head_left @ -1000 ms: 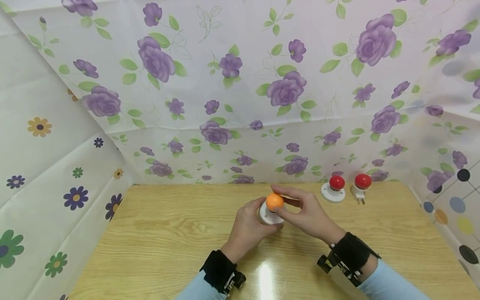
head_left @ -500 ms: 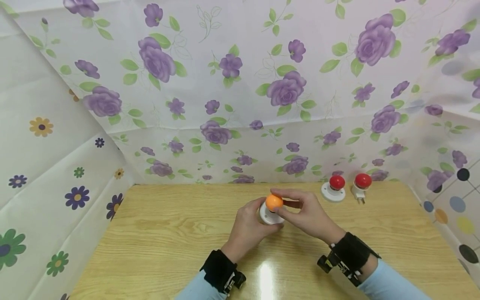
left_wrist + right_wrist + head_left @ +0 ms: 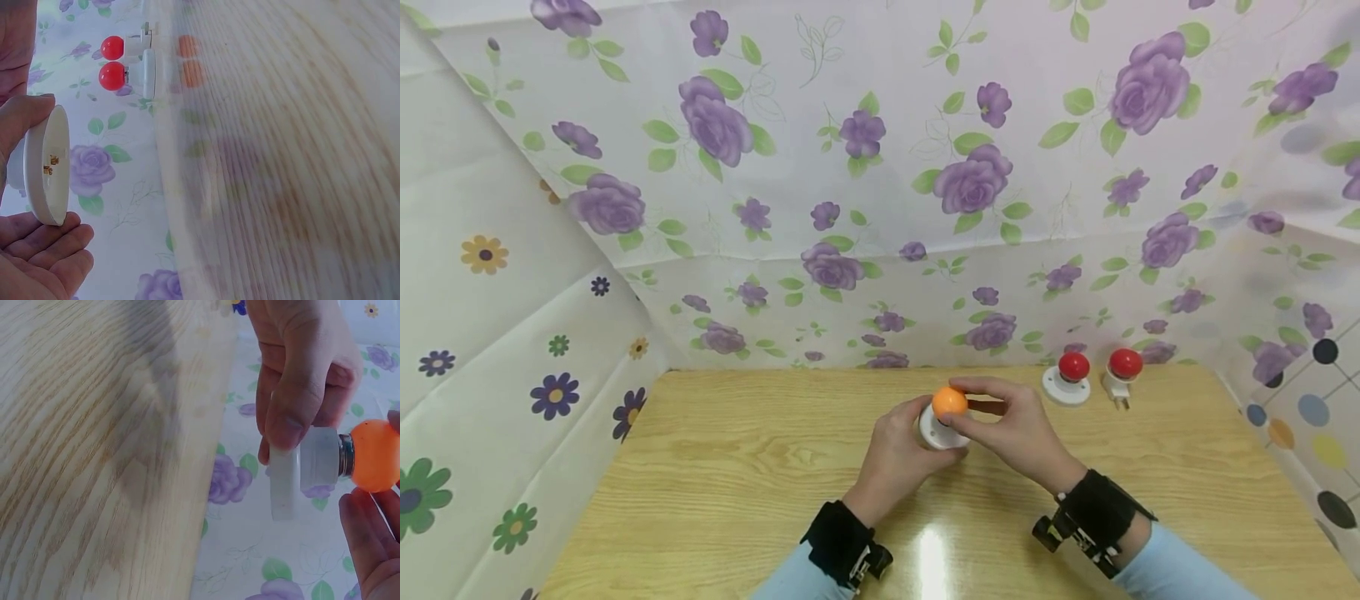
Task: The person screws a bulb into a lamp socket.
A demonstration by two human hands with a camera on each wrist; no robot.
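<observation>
My left hand [image 3: 897, 450] grips the rim of a round white lamp holder [image 3: 934, 435], thumb on one side and fingers on the other. The holder is up off the table, its hollow underside with small brass terminals [image 3: 51, 164] showing in the left wrist view. An orange light bulb [image 3: 950, 403] sits at the holder's socket [image 3: 319, 459], a band of its metal screw cap [image 3: 345, 456] visible outside in the right wrist view. My right hand [image 3: 1018, 429] pinches the bulb between thumb and fingers.
At the back right of the wooden table [image 3: 737, 467], a red bulb [image 3: 1073, 366] stands in a round white holder [image 3: 1066, 388]. Beside it lies another red bulb [image 3: 1125, 363] in a white plug-in socket [image 3: 1117, 387]. Flowered cloth [image 3: 865, 208] hangs behind the table.
My right hand's fingers have shifted slightly on the orange bulb, and its wrist has turned a little. The left hand and the lamp holder stay in place.
</observation>
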